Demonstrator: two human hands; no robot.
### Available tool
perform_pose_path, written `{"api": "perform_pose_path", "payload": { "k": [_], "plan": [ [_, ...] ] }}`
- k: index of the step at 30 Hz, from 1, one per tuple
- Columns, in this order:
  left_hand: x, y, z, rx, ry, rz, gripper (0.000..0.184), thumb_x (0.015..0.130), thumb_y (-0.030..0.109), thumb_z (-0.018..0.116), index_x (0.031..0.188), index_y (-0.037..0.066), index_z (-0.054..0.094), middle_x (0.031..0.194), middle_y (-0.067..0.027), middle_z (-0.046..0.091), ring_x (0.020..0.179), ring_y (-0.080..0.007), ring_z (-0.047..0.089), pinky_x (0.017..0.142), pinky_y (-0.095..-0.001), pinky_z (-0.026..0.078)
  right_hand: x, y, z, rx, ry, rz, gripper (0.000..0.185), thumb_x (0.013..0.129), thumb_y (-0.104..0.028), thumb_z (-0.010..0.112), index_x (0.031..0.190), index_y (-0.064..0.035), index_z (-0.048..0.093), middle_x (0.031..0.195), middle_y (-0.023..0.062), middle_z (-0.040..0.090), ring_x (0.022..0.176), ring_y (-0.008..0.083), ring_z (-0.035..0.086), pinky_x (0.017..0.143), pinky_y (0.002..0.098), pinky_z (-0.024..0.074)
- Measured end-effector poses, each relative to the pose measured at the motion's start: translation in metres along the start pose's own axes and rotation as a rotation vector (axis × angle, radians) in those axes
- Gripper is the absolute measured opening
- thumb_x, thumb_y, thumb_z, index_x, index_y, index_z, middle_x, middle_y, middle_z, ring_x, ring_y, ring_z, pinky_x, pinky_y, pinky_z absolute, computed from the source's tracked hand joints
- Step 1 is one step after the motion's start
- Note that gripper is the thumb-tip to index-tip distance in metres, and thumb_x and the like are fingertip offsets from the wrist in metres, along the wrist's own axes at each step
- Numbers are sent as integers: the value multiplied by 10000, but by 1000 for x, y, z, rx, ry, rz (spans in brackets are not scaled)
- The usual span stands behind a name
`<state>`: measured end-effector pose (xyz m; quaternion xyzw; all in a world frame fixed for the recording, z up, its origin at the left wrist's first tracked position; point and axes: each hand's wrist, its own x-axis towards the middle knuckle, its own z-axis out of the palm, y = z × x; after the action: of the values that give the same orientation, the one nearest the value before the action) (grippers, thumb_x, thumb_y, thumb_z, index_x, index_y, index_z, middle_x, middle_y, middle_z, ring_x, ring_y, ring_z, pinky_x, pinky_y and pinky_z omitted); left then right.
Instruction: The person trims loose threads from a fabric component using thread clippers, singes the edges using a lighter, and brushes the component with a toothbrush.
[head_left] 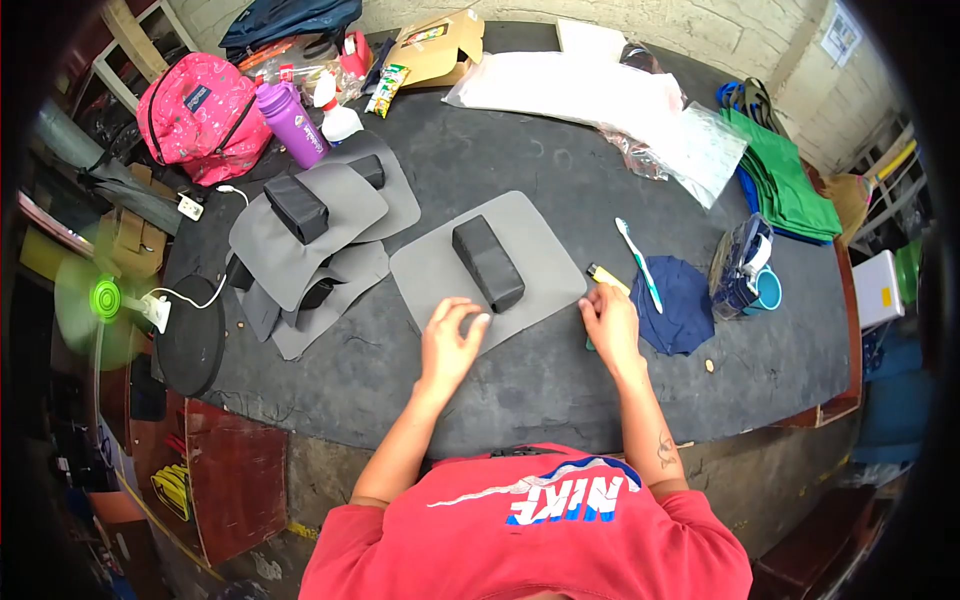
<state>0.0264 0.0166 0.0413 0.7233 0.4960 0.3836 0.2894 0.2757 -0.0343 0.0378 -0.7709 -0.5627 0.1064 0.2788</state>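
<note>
A grey sheet with rounded corners (425,262) lies in front of me, with a black padded block (488,264) on it. My left hand (452,345) is over the sheet's near edge, its fingers curved and thumb apart, holding nothing visible. At the sheet's right corner is my right hand (612,322), fingers bent together. A small yellow piece with a dark end (607,278) shows just beyond its fingertips, and a bit of green (590,344) peeks out below; what the fingers grip is hidden. A white-and-teal toothbrush (642,267) rests partly on a navy cloth piece (678,310) to the right.
More grey sheets with black blocks (305,235) are piled at left, near a purple bottle (292,124) and a pink backpack (205,118). A teal cup (766,290), green fabric (785,175) and white sheeting (570,95) lie right and behind. A green fan (104,298) spins at left.
</note>
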Motion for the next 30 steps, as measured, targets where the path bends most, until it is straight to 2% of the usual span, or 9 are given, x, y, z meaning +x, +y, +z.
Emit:
{"api": "perform_pose_path", "payload": {
  "k": [5,8,13,15,17,19,23,25,30],
  "plan": [
    [0,-3,41,334,64,47,229,731,223,767,852,38,707,1104,-87,613,1034,-264,553,908,-385,406,-23,11,8,-74,41,-24,394,731,-181,788,1004,-34,545,1019,195,549,861,363,590,798,436,466],
    [1,-19,52,234,113,20,199,703,184,772,819,38,703,1021,-75,644,1023,-250,541,909,-376,384,-23,13,7,14,30,14,380,735,-144,779,1013,-23,549,983,176,562,846,361,605,765,433,489],
    [1,-34,42,106,78,87,113,712,86,733,798,31,684,971,-91,671,992,-248,559,891,-365,401,-17,8,-13,40,-9,196,258,789,-38,647,1025,-12,547,909,198,595,784,380,627,679,455,506],
    [2,-35,35,-13,50,119,93,717,43,692,802,23,661,1025,-110,667,960,-259,581,876,-371,426,-18,15,-15,-13,150,-3,205,859,-18,537,1063,-26,522,924,206,587,811,417,609,678,488,487],
    [-5,-27,26,-152,58,-18,94,720,41,680,807,19,652,1031,-116,661,947,-268,590,871,-377,436,-21,10,-23,1,162,23,189,892,-14,507,1078,-42,512,954,196,571,792,431,597,671,500,478],
    [-9,-26,24,-290,61,-154,95,723,39,668,812,16,644,1037,-121,655,934,-277,600,867,-383,446,-24,8,-24,55,151,62,169,907,-31,518,1075,-52,529,968,182,555,792,412,588,682,479,473],
    [-4,-15,32,29,90,-3,152,713,95,727,837,33,666,1039,-110,644,1015,-274,569,914,-394,419,-29,-5,-20,253,106,-28,302,814,-113,692,1068,-33,550,965,136,551,840,292,580,730,385,484],
    [-1,-10,36,177,81,1,146,713,101,736,830,38,678,1028,-102,645,1049,-270,556,931,-393,407,-32,-14,-12,334,47,-48,351,737,-52,751,1032,-30,564,927,104,547,825,212,568,649,299,480],
    [-4,-23,38,116,23,-12,53,734,70,716,763,29,704,1103,-85,661,1121,-271,529,981,-403,367,-40,-39,4,343,-25,-241,299,721,-32,761,980,-25,611,927,107,554,769,266,614,654,344,507]
  ]
}}
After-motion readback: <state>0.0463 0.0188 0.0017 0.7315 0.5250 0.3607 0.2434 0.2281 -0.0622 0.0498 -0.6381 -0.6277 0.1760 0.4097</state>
